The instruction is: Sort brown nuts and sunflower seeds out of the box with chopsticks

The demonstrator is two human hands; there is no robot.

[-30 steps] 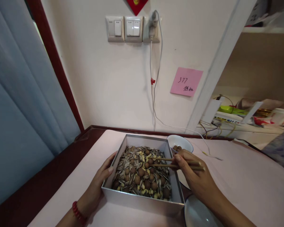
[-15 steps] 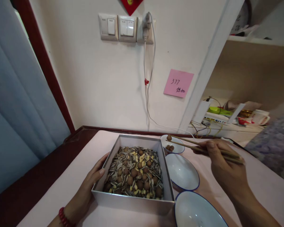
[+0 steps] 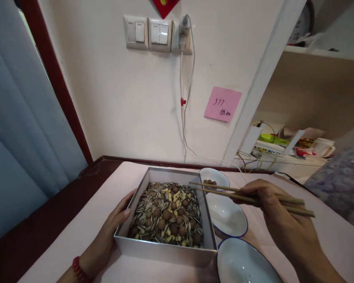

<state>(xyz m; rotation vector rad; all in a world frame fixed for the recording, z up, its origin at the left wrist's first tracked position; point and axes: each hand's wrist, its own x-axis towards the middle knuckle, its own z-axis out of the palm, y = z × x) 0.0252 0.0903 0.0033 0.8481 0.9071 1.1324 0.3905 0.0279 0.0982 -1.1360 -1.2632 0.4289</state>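
Note:
My left hand steadies the left wall of a square, silver-rimmed box, thumb near the rim. Inside lie striped sunflower seeds, round brown balls that look like longans, and small yellow pieces. My right hand grips a pair of wooden chopsticks; their tips are slightly apart over the box's far right corner, nothing between them. Behind the chopsticks, the far white bowl contains several brown balls. The middle bowl and the near bowl show bare white insides.
A pale pink sheet covers the dark wooden table. A white cable runs down the wall to the table's back. On the right stand a shelf, a white router and a mug. A blue curtain hangs left.
The chopsticks have let go of a brown ball, now in the far bowl with the others. My right hand has brought the tips left to the box; my left hand stays put.

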